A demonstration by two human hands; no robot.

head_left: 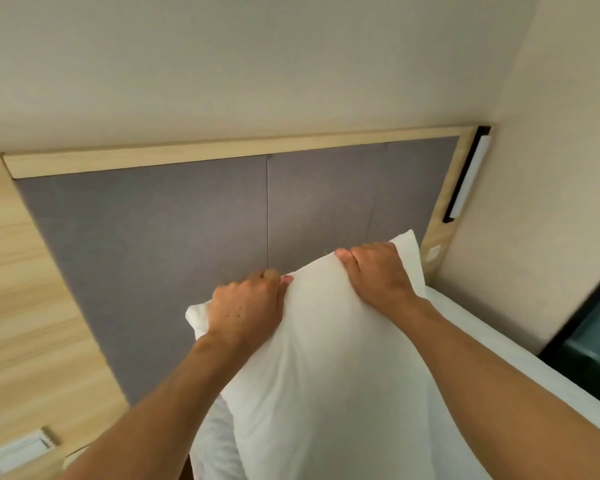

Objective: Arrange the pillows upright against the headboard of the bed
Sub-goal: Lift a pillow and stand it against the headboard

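Both arms reach forward. The left hand [246,303] and right hand [378,271] clench the top edge of a soft white rectangular pillow [326,358], held upright before the grey padded headboard [153,237].

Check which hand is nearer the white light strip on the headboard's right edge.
Right. The right hand grips the pillow just below the light strip; the left hand is farther left.

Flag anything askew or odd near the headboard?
Only the pillow: it sits tilted, right corner higher than left, with both hands gripping its top edge against the grey headboard. Nothing looks damaged.
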